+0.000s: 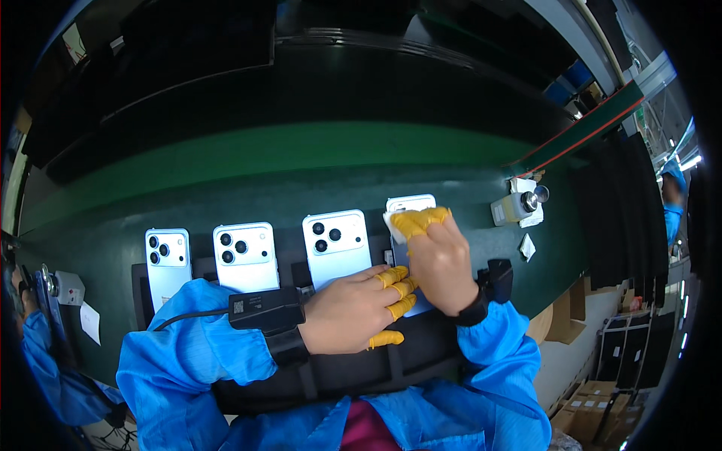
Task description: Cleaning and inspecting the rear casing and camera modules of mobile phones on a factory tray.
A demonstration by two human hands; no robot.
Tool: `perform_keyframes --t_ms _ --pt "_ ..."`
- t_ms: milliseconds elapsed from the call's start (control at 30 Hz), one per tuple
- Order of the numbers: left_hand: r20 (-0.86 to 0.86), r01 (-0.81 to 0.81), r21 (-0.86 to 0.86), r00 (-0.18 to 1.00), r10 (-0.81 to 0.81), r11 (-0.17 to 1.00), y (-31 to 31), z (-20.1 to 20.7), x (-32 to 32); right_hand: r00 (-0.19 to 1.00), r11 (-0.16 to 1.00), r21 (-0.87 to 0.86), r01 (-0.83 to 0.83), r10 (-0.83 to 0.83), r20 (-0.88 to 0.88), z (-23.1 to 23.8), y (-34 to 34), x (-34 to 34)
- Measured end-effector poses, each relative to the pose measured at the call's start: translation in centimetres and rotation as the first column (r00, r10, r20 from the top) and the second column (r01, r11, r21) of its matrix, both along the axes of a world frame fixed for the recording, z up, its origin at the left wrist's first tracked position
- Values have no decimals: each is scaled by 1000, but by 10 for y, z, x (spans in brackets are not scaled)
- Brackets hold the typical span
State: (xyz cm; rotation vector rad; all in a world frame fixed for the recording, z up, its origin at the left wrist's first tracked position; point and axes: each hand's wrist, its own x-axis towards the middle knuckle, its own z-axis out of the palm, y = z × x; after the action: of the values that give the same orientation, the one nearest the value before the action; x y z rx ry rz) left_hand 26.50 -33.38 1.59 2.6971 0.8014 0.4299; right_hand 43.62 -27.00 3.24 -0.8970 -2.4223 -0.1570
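Several pale blue phones lie in a row, backs up, in a black tray (pixel 350 376). My right hand (pixel 444 263) is closed on a small white cloth (pixel 393 225), pressing it at the camera end of the rightmost phone (pixel 414 201), which it partly covers. Stretched out flat, my left hand (pixel 350 312) has its fingertips at that phone's left side. Yellow finger cots cover fingertips on both hands. Left of it are a third phone (pixel 338 259), a second phone (pixel 244 259) and a leftmost phone (pixel 169 274), each with three round lenses.
On the green table (pixel 301 184), a clear bottle (pixel 515 208) with a metal cap stands at the right, a crumpled white wipe (pixel 527 247) nearer me. A white paper (pixel 90 323) and another bottle (pixel 70 289) are at the left, beside another person's blue sleeve (pixel 45 346).
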Motion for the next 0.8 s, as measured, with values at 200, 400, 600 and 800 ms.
perform_keyframes --t_ms 200,400,600,800 --pt "111 -43 -10 993 44 999 -1 -3 0 997 999 -3 40 -40 69 -2 0 1" --pt "95 -39 -11 995 40 999 -3 -5 0 998 998 28 -56 57 -19 9 5 6" --pt "110 -24 19 994 22 1000 1 -4 0 998 998 52 -47 45 35 2 10 2" --pt "-71 -10 -47 997 7 999 -2 2 -1 985 984 -59 -170 168 -30 12 -3 10"
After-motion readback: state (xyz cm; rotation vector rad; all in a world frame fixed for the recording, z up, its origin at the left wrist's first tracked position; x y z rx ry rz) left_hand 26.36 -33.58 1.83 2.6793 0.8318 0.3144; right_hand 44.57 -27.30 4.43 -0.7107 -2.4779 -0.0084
